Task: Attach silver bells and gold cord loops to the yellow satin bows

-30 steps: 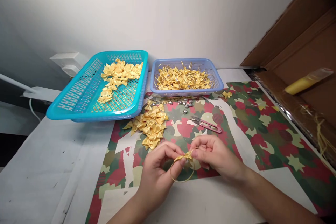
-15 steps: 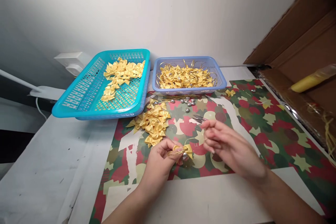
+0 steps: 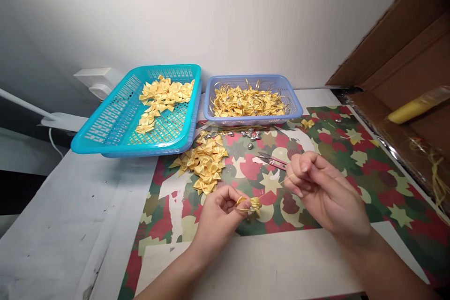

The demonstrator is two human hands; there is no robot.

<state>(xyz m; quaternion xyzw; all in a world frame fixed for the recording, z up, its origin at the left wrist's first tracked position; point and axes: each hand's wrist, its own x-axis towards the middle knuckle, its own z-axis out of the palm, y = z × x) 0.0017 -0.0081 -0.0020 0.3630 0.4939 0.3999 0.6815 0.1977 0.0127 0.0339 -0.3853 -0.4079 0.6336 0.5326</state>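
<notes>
We seemed to be in a small craft workshop: on our paper-covered worktop, a blue basket of yellow bows stood at the far edge, loose silver bells and snips nearer the middle.

No readable text, labels, brands, numbers or signs.

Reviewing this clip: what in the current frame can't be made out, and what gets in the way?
All in the head view:
- Part of the yellow bow: covered by fingers of the left hand.
- The handle end of the snips: behind the right hand.
- The far end of the thread: lost among the right fingers, and very thin.
- The outer end of the yellow tube-like item: cut off by the right edge.
</notes>
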